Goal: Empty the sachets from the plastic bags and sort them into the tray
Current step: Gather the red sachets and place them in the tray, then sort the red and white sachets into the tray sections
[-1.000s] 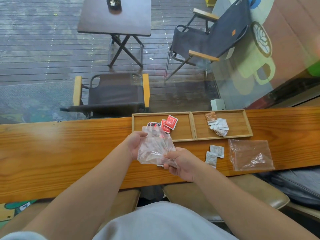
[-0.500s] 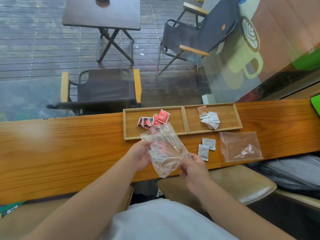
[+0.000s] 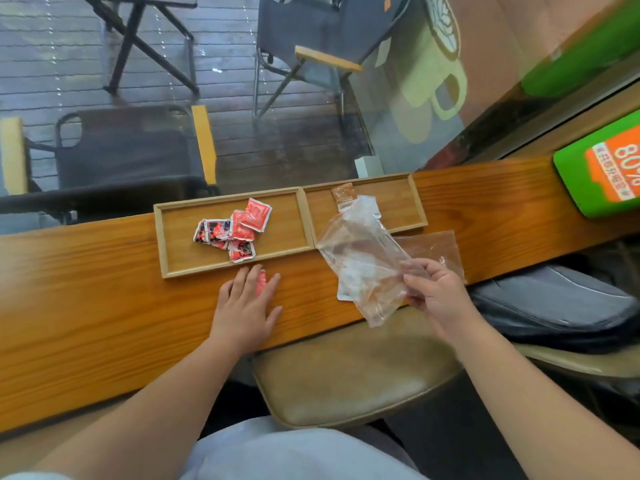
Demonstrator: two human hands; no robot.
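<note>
A wooden tray (image 3: 166,247) with two compartments lies on the counter. Several red sachets (image 3: 239,226) are piled in its left compartment. In the right compartment (image 3: 398,202) I see a brown sachet (image 3: 342,195) and white ones, partly hidden. My right hand (image 3: 434,289) grips a clear plastic bag (image 3: 360,258) lifted over the counter and the tray's right part. My left hand (image 3: 247,306) rests flat on the counter below the tray, fingers spread over a red sachet (image 3: 261,282). A second clear bag (image 3: 440,244) lies flat behind the held one.
The wooden counter (image 3: 86,289) runs along a window. A green and orange sign (image 3: 602,174) sits at its right end. A padded stool (image 3: 346,375) and a grey bag (image 3: 554,306) are below the counter's near edge.
My left hand let go of the clear bag and went flat onto the counter over a red sachet. My right hand carried the bag to the right, over the tray's right compartment.
</note>
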